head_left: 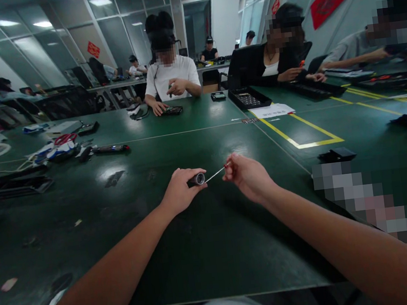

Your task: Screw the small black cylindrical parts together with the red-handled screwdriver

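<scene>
A short dark cylinder with a silvery ring at its open end sits in my left hand, gripped between thumb and fingers. It looks like a flashlight tube. My right hand is closed on a thin metal rod with a red end, possibly a slim screwdriver; the fingers hide most of its handle. The rod slants down to the left, its tip by my left thumb, close to the tube's mouth. Whether the tip touches the tube I cannot tell. Both hands are just above the green table.
At left lie red-handled tools, a dark pen-like tool and a black tray. Across the table a person in white handles a small dark device. A compartment tray and white paper lie beyond yellow tape.
</scene>
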`<state>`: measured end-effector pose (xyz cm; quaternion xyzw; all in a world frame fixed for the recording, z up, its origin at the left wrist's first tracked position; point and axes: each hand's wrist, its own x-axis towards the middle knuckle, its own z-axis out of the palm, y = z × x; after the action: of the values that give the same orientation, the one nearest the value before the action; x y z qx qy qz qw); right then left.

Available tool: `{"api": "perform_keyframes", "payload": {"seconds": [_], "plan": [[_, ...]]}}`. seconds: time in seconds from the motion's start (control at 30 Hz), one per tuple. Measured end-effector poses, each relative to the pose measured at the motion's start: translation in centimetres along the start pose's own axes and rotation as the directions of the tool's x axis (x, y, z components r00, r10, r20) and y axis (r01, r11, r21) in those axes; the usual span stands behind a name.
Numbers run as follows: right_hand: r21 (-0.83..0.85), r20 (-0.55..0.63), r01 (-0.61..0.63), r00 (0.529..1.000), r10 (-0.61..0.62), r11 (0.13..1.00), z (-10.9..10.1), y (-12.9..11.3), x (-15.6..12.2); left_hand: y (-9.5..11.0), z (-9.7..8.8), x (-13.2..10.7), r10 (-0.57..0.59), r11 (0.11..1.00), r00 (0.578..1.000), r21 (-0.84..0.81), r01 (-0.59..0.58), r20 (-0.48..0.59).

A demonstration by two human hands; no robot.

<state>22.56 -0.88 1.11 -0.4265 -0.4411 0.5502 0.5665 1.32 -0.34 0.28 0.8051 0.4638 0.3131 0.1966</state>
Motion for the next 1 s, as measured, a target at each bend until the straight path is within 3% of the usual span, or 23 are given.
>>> {"api": "perform_keyframes", "payload": {"seconds": [0.07, 0.13, 0.3, 0.5, 0.67, 1.0], "plan": [[0.061, -0.005, -0.041, 0.999, 0.042, 0.997, -0.3, 0.2, 0.5, -0.3, 0.0, 0.1, -0.015, 1.0, 1.0, -0.007, 0.015, -0.013], [0.028, -0.042, 0.018, 0.999, -0.016, 0.999, -0.4, 0.4, 0.6, -0.5, -0.1, 0.2, -0.024, 1.0, 0.999, -0.018, 0.024, -0.023], [-0.203, -0.031, 0.231, 0.97, -0.242, 0.952, -0.2, 0.3, 0.0, -0.3, 0.0, 0.1, -0.023, 1.0, 0.999, -0.021, 0.023, -0.029], [-0.438, 0.098, 0.371, 0.925, -0.367, 0.819, 0.3, -0.7, -1.4, -0.3, 0.1, 0.1, -0.017, 1.0, 0.999, -0.021, 0.016, -0.047], [-0.488, 0.228, 0.416, 0.909, -0.348, 0.767, 0.4, -1.4, -2.2, -0.8, 0.1, 0.0, -0.019, 0.999, 0.998, -0.027, 0.018, -0.053], [-0.551, 0.23, 0.451, 0.891, -0.392, 0.702, 0.3, -1.1, -2.2, -0.8, 0.0, 0.0, -0.024, 0.999, 0.998, -0.033, 0.022, -0.064]]}}
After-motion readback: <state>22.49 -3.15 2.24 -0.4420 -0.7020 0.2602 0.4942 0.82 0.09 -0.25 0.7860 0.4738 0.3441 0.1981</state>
